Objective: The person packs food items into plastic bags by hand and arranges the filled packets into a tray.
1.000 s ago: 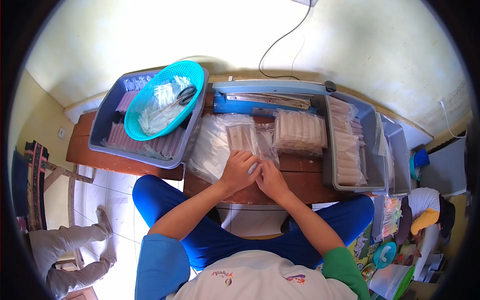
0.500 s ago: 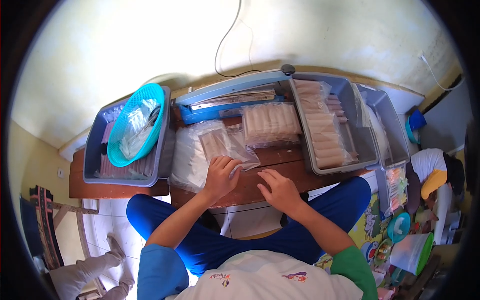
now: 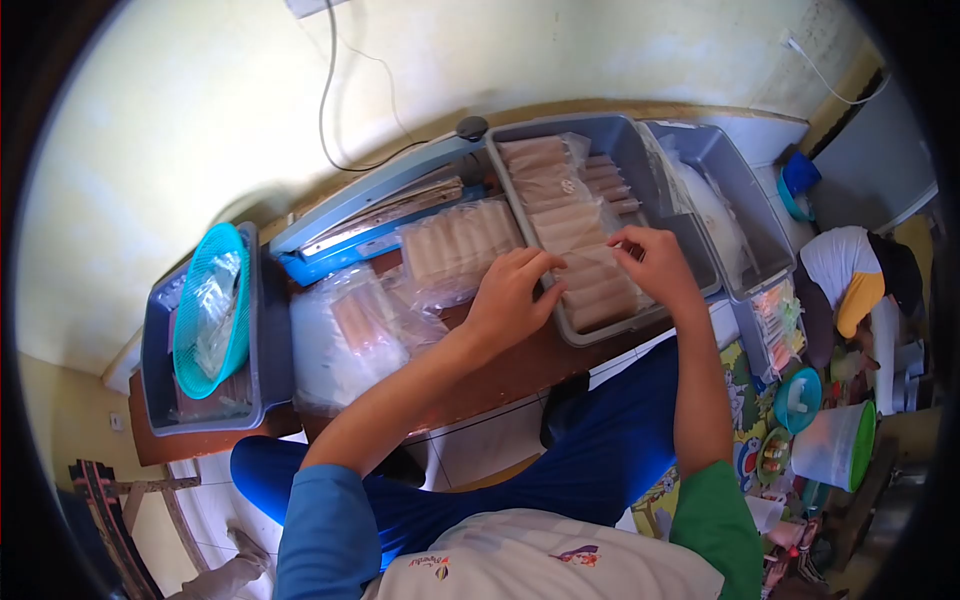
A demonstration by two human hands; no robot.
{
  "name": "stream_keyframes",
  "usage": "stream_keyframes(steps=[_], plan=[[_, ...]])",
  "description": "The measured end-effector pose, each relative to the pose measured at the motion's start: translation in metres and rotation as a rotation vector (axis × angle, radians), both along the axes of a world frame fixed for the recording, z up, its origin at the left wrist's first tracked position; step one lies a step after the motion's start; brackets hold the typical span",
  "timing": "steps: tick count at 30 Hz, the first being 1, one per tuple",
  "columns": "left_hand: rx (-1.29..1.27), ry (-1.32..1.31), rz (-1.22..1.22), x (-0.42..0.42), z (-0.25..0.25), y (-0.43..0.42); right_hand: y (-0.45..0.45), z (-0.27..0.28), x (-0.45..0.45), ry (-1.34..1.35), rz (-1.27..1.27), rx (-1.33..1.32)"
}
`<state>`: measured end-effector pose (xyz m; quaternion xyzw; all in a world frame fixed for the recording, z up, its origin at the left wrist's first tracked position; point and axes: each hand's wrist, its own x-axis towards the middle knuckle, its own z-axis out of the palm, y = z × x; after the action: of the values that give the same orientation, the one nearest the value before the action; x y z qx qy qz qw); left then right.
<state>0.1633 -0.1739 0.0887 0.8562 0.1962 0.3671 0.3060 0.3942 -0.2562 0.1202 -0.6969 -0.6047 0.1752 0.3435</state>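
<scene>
Pack lay in the tub by its near edge, tub on the counter. Good handling seemed to call for light, even fingertip contact at both ends, rolls level, film unsnagged on the rim. Hands apart: left hand at the left rim, thumb and forefinger parted; right hand above the pack, fingers bent, grip unclear. Both forearms reached rightward.
</scene>
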Motion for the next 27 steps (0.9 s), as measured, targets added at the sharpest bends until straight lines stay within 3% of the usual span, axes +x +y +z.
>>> stream_keyframes(steps=[5,9,11,13,17,19,23,27], plan=[[0.037,0.018,-0.103,0.071,-0.007,0.012,-0.002,-0.022,0.065,-0.206,-0.197,-0.305],[0.088,0.136,-0.248,0.129,-0.014,0.019,-0.006,-0.041,0.091,-0.302,-0.196,-0.407],[0.127,0.199,-0.314,0.154,-0.015,0.021,-0.003,-0.043,0.094,-0.254,-0.177,-0.626],[0.168,0.529,-0.402,0.178,-0.017,0.019,-0.001,-0.052,0.098,-0.285,-0.172,-0.695],[0.207,0.764,-0.434,0.206,-0.025,0.009,0.008,-0.042,0.092,-0.443,-0.109,-0.926],[0.236,0.934,-0.438,0.213,-0.032,0.005,0.01,-0.051,0.1,-0.45,-0.1,-0.962],[0.271,0.962,-0.47,0.213,-0.04,0.0,0.014,-0.089,0.116,-0.419,-0.105,-1.002],[0.263,1.049,-0.519,0.213,-0.04,0.0,0.016,-0.088,0.117,-0.427,-0.067,-1.045]])
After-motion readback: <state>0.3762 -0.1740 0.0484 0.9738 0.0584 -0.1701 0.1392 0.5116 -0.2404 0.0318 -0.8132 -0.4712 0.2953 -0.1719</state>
